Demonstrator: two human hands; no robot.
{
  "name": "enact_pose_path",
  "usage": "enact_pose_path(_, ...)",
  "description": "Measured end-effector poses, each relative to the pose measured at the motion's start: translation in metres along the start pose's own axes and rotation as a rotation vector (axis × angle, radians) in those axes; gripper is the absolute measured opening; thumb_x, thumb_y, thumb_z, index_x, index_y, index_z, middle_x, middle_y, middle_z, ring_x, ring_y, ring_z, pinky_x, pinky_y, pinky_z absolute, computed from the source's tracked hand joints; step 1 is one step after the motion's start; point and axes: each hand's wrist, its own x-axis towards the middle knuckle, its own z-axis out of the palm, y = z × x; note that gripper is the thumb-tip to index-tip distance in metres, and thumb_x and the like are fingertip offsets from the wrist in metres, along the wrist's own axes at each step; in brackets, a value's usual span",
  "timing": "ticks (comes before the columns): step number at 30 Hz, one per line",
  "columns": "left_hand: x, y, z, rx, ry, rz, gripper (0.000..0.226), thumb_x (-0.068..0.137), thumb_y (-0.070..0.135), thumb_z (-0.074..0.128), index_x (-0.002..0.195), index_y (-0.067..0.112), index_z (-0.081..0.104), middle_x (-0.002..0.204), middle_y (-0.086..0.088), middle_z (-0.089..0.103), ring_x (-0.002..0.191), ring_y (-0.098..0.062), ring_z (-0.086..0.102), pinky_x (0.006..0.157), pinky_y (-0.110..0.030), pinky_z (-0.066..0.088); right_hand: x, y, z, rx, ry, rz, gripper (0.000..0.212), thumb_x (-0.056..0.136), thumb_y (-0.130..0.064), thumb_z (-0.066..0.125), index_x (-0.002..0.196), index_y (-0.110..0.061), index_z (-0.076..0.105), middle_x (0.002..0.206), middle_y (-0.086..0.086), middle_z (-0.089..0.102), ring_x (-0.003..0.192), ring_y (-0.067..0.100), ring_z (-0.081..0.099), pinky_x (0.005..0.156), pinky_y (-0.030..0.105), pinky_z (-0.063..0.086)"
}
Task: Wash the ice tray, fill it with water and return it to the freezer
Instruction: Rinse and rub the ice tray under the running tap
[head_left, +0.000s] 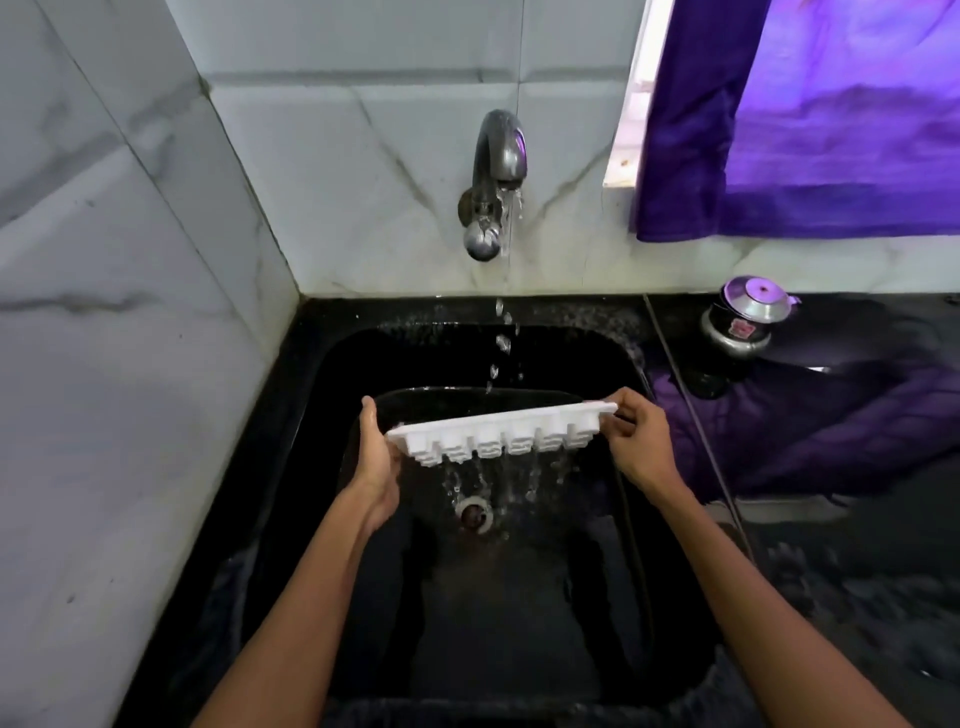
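A white plastic ice tray (498, 434) is held over the black sink (332, 374), tipped so its cup bottoms face me. Water streams off its lower edge toward the drain (474, 513). My left hand (378, 457) grips the tray's left end and my right hand (639, 441) pinches its right end, which sits a little higher. Above, the grey wall tap (497, 171) is running, and a thin broken stream falls just behind the tray.
White marble-look tiles (130, 312) close off the left and back. A black counter (857, 467) runs to the right, with a small steel lidded pot (743, 322) near the wall. A purple curtain (831, 130) hangs at the upper right.
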Motion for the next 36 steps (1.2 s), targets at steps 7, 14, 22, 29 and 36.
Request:
enact_pose_path(7, -0.022, -0.037, -0.021, 0.081, 0.006, -0.161, 0.068, 0.092, 0.066, 0.024, 0.106, 0.014, 0.065, 0.079, -0.008, 0.074, 0.07, -0.02, 0.067, 0.059, -0.03, 0.05, -0.053, 0.039, 0.001, -0.113, -0.028, -0.059, 0.037, 0.069, 0.026, 0.051, 0.07, -0.01, 0.054, 0.104, 0.006, 0.066, 0.099, 0.019, 0.064, 0.078, 0.011, 0.051)
enact_pose_path(14, -0.028, -0.041, -0.014, -0.115, 0.069, -0.106, 0.022, 0.099, 0.024, 0.047, 0.108, 0.006, 0.056, 0.097, -0.015, 0.065, 0.084, -0.031, 0.066, 0.069, -0.042, 0.055, -0.061, 0.039, -0.004, -0.176, -0.073, -0.179, 0.026, 0.073, 0.021, 0.061, 0.071, -0.005, 0.059, 0.108, 0.006, 0.06, 0.097, 0.017, 0.06, 0.072, 0.004, 0.046)
enact_pose_path(22, -0.023, -0.028, -0.031, -0.237, 0.052, 0.08, 0.022, 0.1, 0.032, 0.042, 0.107, 0.021, 0.059, 0.093, -0.005, 0.073, 0.079, -0.024, 0.072, 0.067, -0.048, 0.053, -0.007, 0.003, 0.002, -0.305, -0.176, -0.28, 0.028, 0.092, 0.007, 0.042, 0.101, -0.005, 0.065, 0.12, 0.009, 0.059, 0.113, 0.02, 0.056, 0.091, 0.011, 0.036)
enact_pose_path(29, -0.02, -0.002, -0.042, -0.317, 0.167, 0.27, 0.041, 0.098, 0.048, 0.037, 0.125, 0.023, 0.056, 0.11, -0.002, 0.071, 0.095, -0.021, 0.069, 0.062, -0.036, 0.057, 0.022, -0.038, 0.044, -0.411, -0.292, -0.327, 0.034, 0.096, -0.05, 0.035, 0.117, -0.03, 0.054, 0.147, -0.009, 0.032, 0.127, 0.013, 0.042, 0.091, 0.035, 0.043)
enact_pose_path(36, -0.026, 0.011, -0.033, -0.37, 0.213, 0.336, 0.048, 0.1, 0.048, 0.029, 0.129, 0.019, 0.055, 0.115, -0.005, 0.069, 0.097, -0.022, 0.069, 0.061, -0.033, 0.059, 0.041, -0.058, 0.06, -0.512, -0.236, -0.416, 0.046, 0.091, -0.059, 0.039, 0.124, -0.029, 0.048, 0.153, 0.001, 0.028, 0.147, 0.021, 0.011, 0.115, 0.047, 0.023)
